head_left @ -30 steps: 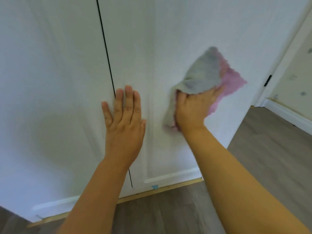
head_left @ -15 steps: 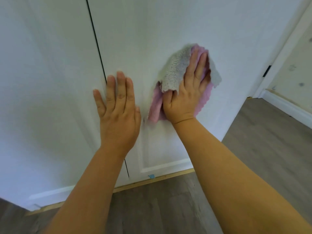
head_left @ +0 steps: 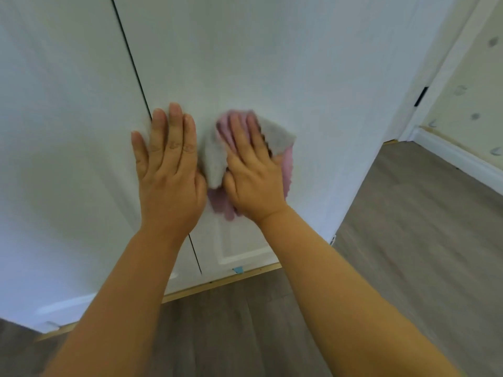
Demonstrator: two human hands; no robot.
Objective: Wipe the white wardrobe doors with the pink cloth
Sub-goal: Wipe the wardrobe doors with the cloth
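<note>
Two white wardrobe doors fill the view, the left door [head_left: 60, 131] and the right door [head_left: 285, 63], split by a thin dark gap. My right hand [head_left: 253, 170] lies flat on the pink and grey cloth [head_left: 277, 137], pressing it against the right door. The cloth is bunched, with grey showing beside the fingers and pink below the palm. My left hand [head_left: 168, 170] rests flat with fingers spread across the gap between the doors, holding nothing. The two hands are almost touching.
Grey wood-look floor [head_left: 408, 240] lies below and to the right. A wooden strip [head_left: 217, 284] runs under the doors, with a small blue tape piece [head_left: 238, 270]. At the right are a white door frame [head_left: 435, 85], a white skirting board [head_left: 457, 156] and a patterned wall.
My right hand has swept the cloth leftward across the right door, from well right of the left hand to right beside it. My left hand has stayed flat on the doors.
</note>
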